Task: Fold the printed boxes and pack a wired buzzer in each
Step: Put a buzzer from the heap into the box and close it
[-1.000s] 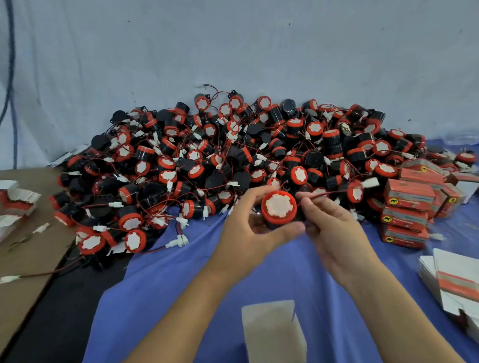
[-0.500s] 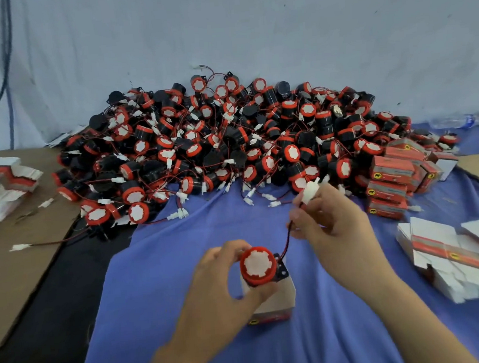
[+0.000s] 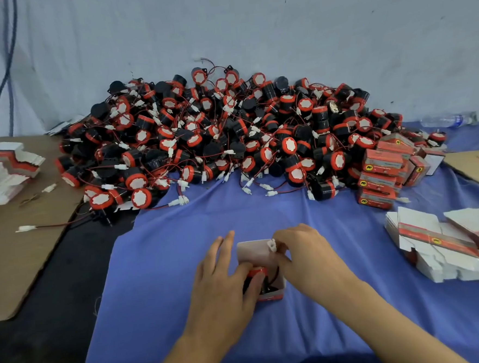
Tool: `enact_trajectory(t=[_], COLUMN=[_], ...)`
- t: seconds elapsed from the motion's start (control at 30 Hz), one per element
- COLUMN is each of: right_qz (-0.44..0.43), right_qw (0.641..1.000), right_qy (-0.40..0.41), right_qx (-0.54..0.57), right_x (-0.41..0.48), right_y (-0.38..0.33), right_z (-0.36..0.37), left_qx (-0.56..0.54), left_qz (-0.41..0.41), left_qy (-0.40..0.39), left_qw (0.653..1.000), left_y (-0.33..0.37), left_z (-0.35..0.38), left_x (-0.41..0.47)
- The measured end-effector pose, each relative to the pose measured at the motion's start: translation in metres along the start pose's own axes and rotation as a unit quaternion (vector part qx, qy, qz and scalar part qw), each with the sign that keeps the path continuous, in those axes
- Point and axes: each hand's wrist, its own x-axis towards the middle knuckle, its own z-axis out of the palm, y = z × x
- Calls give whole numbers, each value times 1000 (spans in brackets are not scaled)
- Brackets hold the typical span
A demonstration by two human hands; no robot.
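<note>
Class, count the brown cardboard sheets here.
2. The left cardboard sheet lies beneath the flat boxes; the right cardboard sheet sits beside the packed boxes. The blue cloth may hide more.

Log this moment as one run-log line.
step: buzzer in open box | left hand: thumb presses buzzer | right hand: pinches white connector over box | flap: open

A plastic bottle [image 3: 446, 120] lies on blue cloth [image 3: 182, 270].
</note>
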Motion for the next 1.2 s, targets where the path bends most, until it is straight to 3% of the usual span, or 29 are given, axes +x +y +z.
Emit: enact_trajectory(t=[0.2,0.37,0.63,0.93,1.07,1.2], right_qz=[46,39,7,17,19,10], right_qw=[997,995,975,972,966,969], right_qy=[10,30,132,116,167,157], right_qx=[59,87,176,202,195,188], right_x=[-4,-9,-16,-15,-15,-15], right_y=[-5,0,1,8,7,1], right_z=[-2,-2,-5,-1,1,4], left_qx=[-54,-198,-162,-167,-158,-114], left_qz=[-94,-116,-6,44,59,104], left_qy=[-82,-30,99,41,44,55], left_qw=[991,973,982,984,985,986], left_y=[11,10,11,6,3,0], left_z=[-5,-3,-13,-6,-3,-2], left_x=[10,3,0,2,3,5])
